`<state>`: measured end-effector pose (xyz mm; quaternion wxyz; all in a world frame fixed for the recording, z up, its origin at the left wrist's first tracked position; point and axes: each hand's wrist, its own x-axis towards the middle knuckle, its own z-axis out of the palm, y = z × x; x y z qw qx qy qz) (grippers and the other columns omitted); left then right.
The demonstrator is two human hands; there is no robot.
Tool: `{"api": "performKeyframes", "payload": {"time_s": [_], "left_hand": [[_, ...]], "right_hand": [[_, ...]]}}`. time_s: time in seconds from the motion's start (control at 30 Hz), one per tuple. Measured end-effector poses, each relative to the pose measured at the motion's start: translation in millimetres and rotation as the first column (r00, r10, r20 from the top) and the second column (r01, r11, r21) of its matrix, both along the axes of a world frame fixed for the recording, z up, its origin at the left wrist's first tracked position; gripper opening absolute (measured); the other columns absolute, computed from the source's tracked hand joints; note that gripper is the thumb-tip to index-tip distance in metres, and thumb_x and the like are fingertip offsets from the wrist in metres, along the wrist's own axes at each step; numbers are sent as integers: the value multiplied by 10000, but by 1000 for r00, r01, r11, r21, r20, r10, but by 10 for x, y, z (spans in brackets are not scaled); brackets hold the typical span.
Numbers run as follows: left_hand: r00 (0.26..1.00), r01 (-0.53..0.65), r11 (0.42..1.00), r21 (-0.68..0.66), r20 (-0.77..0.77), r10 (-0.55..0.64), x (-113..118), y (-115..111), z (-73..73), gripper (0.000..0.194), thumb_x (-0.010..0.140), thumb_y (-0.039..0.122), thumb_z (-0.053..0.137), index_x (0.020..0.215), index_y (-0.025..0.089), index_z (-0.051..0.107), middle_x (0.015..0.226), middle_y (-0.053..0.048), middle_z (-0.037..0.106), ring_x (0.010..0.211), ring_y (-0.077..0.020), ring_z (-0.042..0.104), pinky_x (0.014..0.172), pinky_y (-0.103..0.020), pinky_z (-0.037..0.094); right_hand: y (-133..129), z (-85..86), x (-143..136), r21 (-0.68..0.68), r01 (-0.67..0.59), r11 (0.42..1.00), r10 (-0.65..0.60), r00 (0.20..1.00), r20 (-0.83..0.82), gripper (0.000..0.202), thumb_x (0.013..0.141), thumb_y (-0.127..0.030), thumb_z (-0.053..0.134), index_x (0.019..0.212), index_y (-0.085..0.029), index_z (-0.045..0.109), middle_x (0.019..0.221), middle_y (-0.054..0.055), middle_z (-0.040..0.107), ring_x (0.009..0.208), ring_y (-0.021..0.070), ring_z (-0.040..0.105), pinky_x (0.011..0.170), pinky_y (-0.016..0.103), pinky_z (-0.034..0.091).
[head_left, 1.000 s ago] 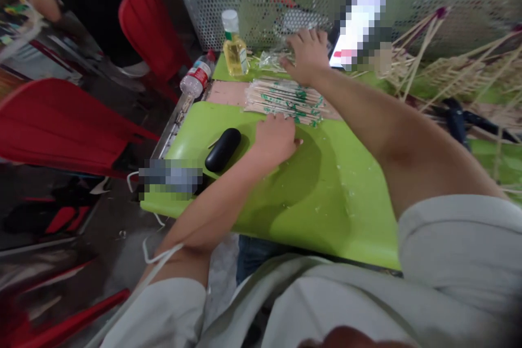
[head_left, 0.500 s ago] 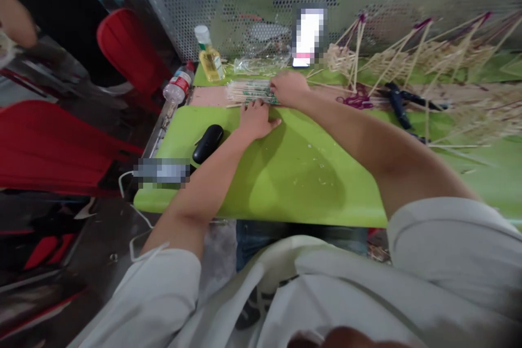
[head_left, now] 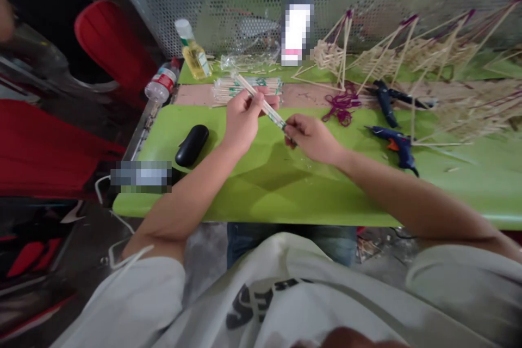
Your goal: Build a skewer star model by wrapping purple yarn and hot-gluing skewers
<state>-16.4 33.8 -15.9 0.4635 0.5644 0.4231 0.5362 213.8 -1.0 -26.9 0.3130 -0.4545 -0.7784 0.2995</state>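
Between my two hands is a packet of wooden chopsticks (head_left: pixel 271 113) in a clear wrapper with green print, tilted down to the right above the table. My left hand (head_left: pixel 244 117) grips its middle with thumb and fingers. The lower right end is pinched in my right hand (head_left: pixel 308 135). Behind my left hand, more wrapped chopsticks (head_left: pixel 228 88) lie in a row on the bare pinkish strip of the table. Some of that row is hidden by my left hand.
On the green table (head_left: pixel 261 201) are a black case (head_left: pixel 192 145), a blue glue gun (head_left: pixel 393 144), a black glue gun (head_left: pixel 385 102) and purple string (head_left: pixel 345 104). Stick structures (head_left: pixel 379 62) stand at right. An oil bottle (head_left: pixel 193 54) and a plastic bottle (head_left: pixel 162 84) are at left.
Both hands have come off the row of packets, and a packet of chopsticks is now lifted between them. My right hand has moved nearer to me; the blue glue gun has come into view.
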Motion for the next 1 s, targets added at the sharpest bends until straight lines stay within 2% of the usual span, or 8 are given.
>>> {"api": "performKeyframes", "payload": {"time_s": [0.1, 0.2, 0.37, 0.53, 0.63, 0.8, 0.9, 1.0], "left_hand": [[992, 58, 998, 36, 107, -62, 130, -316, 65, 373, 1205, 582, 705, 1384, 263, 777, 1333, -111, 912, 1387, -324, 888, 1278, -590, 721], [993, 41, 996, 84, 108, -50, 193, -504, 122, 387, 1158, 576, 799, 1417, 288, 804, 1367, -90, 911, 1473, -358, 851, 1312, -606, 712], [994, -66, 993, 99, 93, 57, 166, -552, 189, 333, 1180, 546, 780, 1422, 321, 825, 1364, -50, 902, 1612, -380, 761, 1332, -631, 706], [990, -119, 991, 61, 81, 114, 122, -524, 212, 340, 1164, 521, 809, 1443, 327, 818, 1341, -52, 909, 1627, -398, 747, 1318, -645, 716], [997, -52, 998, 26, 56, 50, 118, -523, 194, 439, 1095, 481, 907, 1491, 324, 799, 1295, -55, 925, 1517, -391, 825, 1229, -595, 773], [998, 52, 999, 15, -28, -52, 116, -448, 75, 532, 976, 549, 1020, 1372, 245, 835, 1155, -67, 944, 1121, -329, 950, 889, -430, 838], [1000, 6, 986, 165, -27, -1, 97, -343, 31, 516, 985, 622, 999, 1277, 221, 858, 1059, -58, 929, 906, -250, 932, 690, -319, 773], [992, -121, 926, 358, 84, 97, 79, -251, 64, 406, 1073, 630, 911, 1203, 249, 859, 980, -25, 893, 824, -186, 900, 655, -269, 719]], "right_hand": [[-315, -27, 17, -86, 7, 996, -13, 998, -68, 359, 1171, -621, 610, 1016, -329, 750, 874, 12, 857, 647, 237, 731, 619, 453, 596], [-406, -5, 39, -86, 1, 996, -12, 993, -119, 251, 1127, -543, 683, 1026, -345, 800, 892, 18, 851, 713, 268, 756, 705, 504, 627], [-403, 2, 72, -24, 99, 995, -102, 968, -231, 203, 1078, -493, 716, 1008, -361, 852, 1177, 96, 853, 994, 347, 801, 868, 612, 670], [-427, -47, 44, -69, 122, 990, -136, 948, -287, 202, 1064, -494, 722, 966, -371, 848, 991, 79, 797, 876, 326, 742, 776, 585, 642], [-426, -100, 40, -122, 83, 989, -115, 950, -289, 167, 1080, -471, 712, 1009, -354, 809, 881, 49, 765, 788, 295, 704, 737, 538, 612], [-330, -238, 74, -167, 88, 982, -142, 928, -344, 189, 1130, -476, 711, 1070, -298, 725, 849, 10, 754, 684, 196, 614, 626, 387, 516], [-264, -313, 73, -165, 80, 983, -145, 890, -431, 262, 1165, -513, 680, 1137, -252, 671, 928, 41, 802, 759, 180, 691, 682, 355, 576], [-237, -348, 53, -137, 43, 990, -109, 843, -526, 295, 1158, -525, 712, 1224, -255, 611, 1009, 52, 825, 892, 196, 784, 826, 386, 669]]}}
